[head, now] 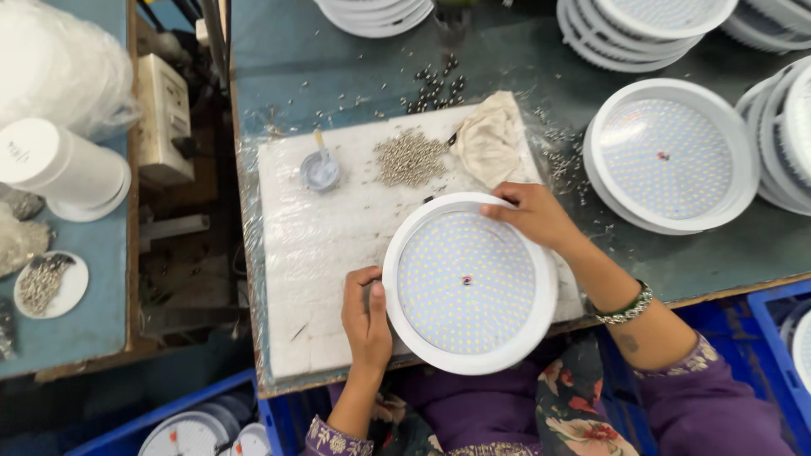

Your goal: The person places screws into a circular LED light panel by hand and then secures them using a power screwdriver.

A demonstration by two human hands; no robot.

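We look down on a round white lamp disc [469, 283], its face dotted with tiny diodes, lying on a white foam pad [321, 245] wrapped in clear film at the near edge of a teal workbench [338, 59]. The left hand [366, 317] clasps the disc's left rim, fingers curled against it; the right hand [534, 213] presses on the upper right rim, fingers spread over the white ring. The two hands sit well apart, on opposite sides of the disc.

Behind the disc on the pad we see a heap of small silvery screws [410, 157], a little round cup [320, 171] with a stick standing in it, and a crumpled cream cloth [491, 138] just beyond the right hand. Darker screws [438, 86] lie scattered on the bench farther back. To the right rests another finished disc [665, 154] on a stack, with more stacks [642, 25] along the far edge. A beaded bracelet [626, 307] circles the right wrist. Blue crates [764, 338] stand below the bench.
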